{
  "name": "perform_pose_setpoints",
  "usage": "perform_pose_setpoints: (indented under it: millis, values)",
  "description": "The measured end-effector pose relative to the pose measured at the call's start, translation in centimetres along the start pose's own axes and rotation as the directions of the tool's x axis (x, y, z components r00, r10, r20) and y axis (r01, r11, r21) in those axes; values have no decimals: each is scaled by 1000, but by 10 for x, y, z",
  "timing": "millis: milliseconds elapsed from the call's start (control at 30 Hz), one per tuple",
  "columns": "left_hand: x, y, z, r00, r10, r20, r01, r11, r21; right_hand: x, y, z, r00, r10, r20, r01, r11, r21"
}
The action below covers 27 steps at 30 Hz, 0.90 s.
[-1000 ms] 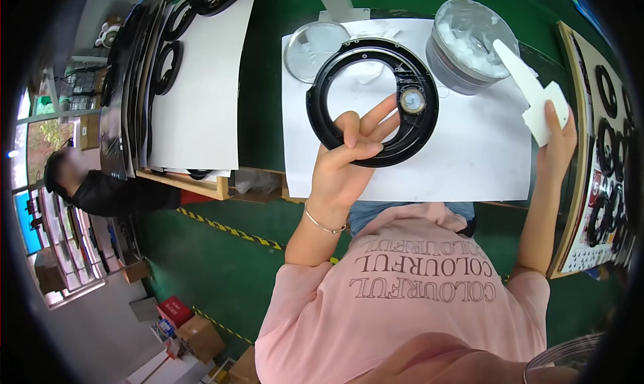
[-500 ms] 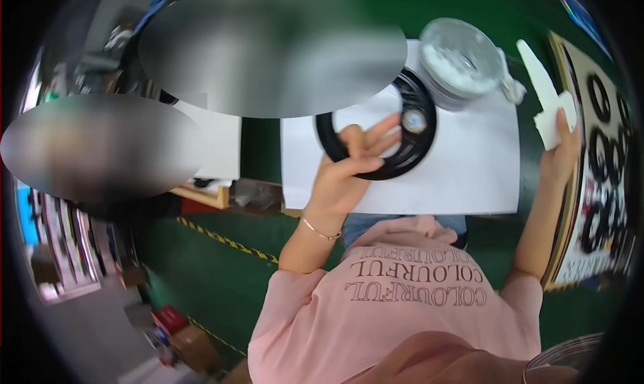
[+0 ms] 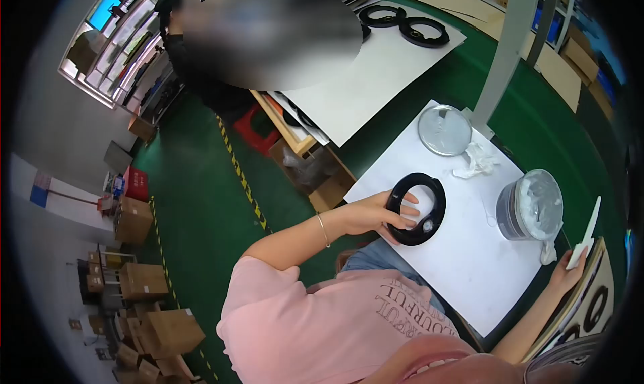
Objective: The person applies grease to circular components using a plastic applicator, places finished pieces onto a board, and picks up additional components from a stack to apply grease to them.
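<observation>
A black ring [image 3: 437, 213] with a small round pale spot on its lower part is held in my left hand [image 3: 376, 214], whose fingers reach through the opening. Under it lies a white sheet [image 3: 469, 270]. At the right my right hand [image 3: 567, 277] is closed on a white spatula [image 3: 587, 240], its blade pointing up. Between the hands stands a clear tub [image 3: 513, 209] of white paste, with crumpled tissue [image 3: 548, 251] at its lower edge. A round clear lid [image 3: 445, 130] and another crumpled tissue [image 3: 479, 161] rest on the sheet's far part.
Several black rings [image 3: 424, 32] lie on a neighbouring white board [image 3: 362, 95]. A metal post [image 3: 500, 55] rises behind the lid. A board with black rings [image 3: 596, 308] is at the lower right. A person in dark clothes [image 3: 194, 69] is at the upper left, near a red stool [image 3: 255, 130].
The view has swung left and tilted, so the table appears rotated. The ring is now lower over the sheet and seen at a slant. Both hands keep their holds.
</observation>
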<state>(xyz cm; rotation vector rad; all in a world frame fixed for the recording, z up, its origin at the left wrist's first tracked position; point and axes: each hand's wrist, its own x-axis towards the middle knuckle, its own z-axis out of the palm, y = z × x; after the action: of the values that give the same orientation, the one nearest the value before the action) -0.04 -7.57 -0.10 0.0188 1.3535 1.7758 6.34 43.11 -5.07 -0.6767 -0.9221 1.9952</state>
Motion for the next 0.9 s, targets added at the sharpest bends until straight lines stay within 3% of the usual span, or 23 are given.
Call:
perform_pose_setpoints:
  millis: [67,133,167,233,267,300,333,367,400,433,500,600,767,833,900]
  values:
    - [-3,1,-3,999,-7,-36,7,1000,3,7,7,-10,1000,19,13,-19,1000,11]
    - [-9,4,-6,987,13,-160,17,982,186,15,10,-23,998,53,37,-54,998,34]
    - [-13,2,-8,988,2,-156,29,981,191,24,13,-31,998,54,23,-55,998,34]
    - [-15,3,-14,990,50,-132,1,931,365,41,19,-56,969,96,227,-129,983,132]
    - [-17,9,-11,988,36,-151,20,936,352,54,31,-65,991,-103,80,118,973,-199]
    - [-19,14,-6,989,1,-149,51,936,349,24,23,-35,984,160,80,-169,978,124]
    - [-18,20,0,986,-35,-164,84,950,299,25,30,-40,955,166,245,-198,974,114]
    - [-18,26,6,981,-85,-172,128,958,257,20,37,-37,972,124,198,-139,988,65]
    - [-19,31,10,984,-84,-156,124,955,269,-4,29,-12,966,157,207,-186,974,129]
    - [-21,28,15,985,1,-170,52,950,308,-7,28,-10,928,97,360,-159,976,147]
    - [-16,34,30,998,57,-10,-51,949,311,-10,26,-4,900,57,432,-137,978,155]
    - [5,48,101,979,65,193,-124,943,309,-14,23,3,927,83,365,-154,973,170]
    - [73,32,237,851,-96,516,-12,979,202,-13,27,6,913,46,405,-125,977,170]
    - [99,22,303,824,-152,547,57,981,187,13,65,-16,709,-294,641,360,933,30]
    - [135,10,356,758,-127,639,35,987,154,-49,-2,-25,723,-154,674,1,975,222]
